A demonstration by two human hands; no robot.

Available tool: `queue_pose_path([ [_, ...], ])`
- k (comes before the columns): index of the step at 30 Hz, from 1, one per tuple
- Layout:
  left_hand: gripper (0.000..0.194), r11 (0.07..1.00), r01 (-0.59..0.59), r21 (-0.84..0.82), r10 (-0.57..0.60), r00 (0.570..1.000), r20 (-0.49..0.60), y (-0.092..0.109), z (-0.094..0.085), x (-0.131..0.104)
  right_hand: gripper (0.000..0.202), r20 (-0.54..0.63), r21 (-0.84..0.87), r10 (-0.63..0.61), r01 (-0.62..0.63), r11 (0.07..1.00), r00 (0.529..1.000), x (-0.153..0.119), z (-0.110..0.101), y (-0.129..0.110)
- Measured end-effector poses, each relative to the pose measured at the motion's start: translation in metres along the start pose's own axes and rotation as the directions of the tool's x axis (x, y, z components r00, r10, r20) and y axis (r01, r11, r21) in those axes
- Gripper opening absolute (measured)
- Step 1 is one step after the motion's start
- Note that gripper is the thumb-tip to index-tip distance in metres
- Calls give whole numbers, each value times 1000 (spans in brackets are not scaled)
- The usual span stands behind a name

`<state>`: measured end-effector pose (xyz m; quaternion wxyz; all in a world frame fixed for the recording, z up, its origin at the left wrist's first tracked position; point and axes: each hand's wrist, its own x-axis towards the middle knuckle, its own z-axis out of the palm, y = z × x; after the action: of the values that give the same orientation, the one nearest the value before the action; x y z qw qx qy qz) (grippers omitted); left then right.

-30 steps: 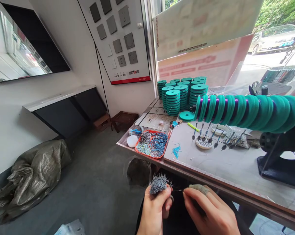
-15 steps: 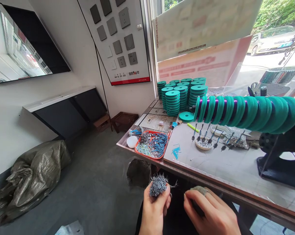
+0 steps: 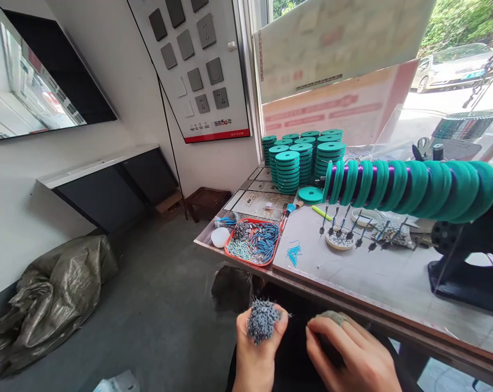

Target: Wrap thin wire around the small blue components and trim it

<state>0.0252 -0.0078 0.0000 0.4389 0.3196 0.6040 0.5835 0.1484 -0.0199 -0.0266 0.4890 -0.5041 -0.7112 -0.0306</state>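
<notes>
In my left hand (image 3: 255, 348), low in the middle of the head view, the fingers are wrapped round a bundle of small grey pieces with round ends (image 3: 263, 321). Thin wire-like tips stick out at its far side. My right hand (image 3: 354, 348) is apart from it, to the right, with thumb and fingers curled together. A grey-green thing (image 3: 333, 317) shows partly behind those fingers; its kind is hidden. Both hands are below the front edge of the table (image 3: 352, 296).
An orange-red tray (image 3: 229, 251) of small striped parts stands near the table corner, beside a white cup (image 3: 220, 237). Several green spools (image 3: 287, 174) are stacked behind. A row of green discs (image 3: 397, 185) on a dark stand (image 3: 454, 280) reaches over a dish of beads (image 3: 339, 240).
My left hand has turned, so the bundle's round ends face me more and its wire tips show less. The bundle sits slightly lower. My right hand has hardly moved.
</notes>
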Motion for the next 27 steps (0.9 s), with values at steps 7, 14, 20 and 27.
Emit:
queue_pose_path([
  [7, 38, 998, 50, -32, -47, 994, 99, -3, -8, -2, 19, 226, 215, 24, -74, 974, 974, 1, 6, 2],
  [14, 39, 977, 213, 25, -209, 915, 347, 3, -21, 9, 33, 284, 214, -45, -17, 977, 958, -4, 12, 2],
  [20, 10, 873, -354, 336, 255, 918, 304, 48, -9, 70, 31, 226, 177, -58, 18, 984, 972, 2, -3, 4],
  [27, 10, 791, -406, 457, 239, 893, 380, 76, 43, 167, 26, 317, 235, 42, -121, 964, 948, 9, -6, 5],
])
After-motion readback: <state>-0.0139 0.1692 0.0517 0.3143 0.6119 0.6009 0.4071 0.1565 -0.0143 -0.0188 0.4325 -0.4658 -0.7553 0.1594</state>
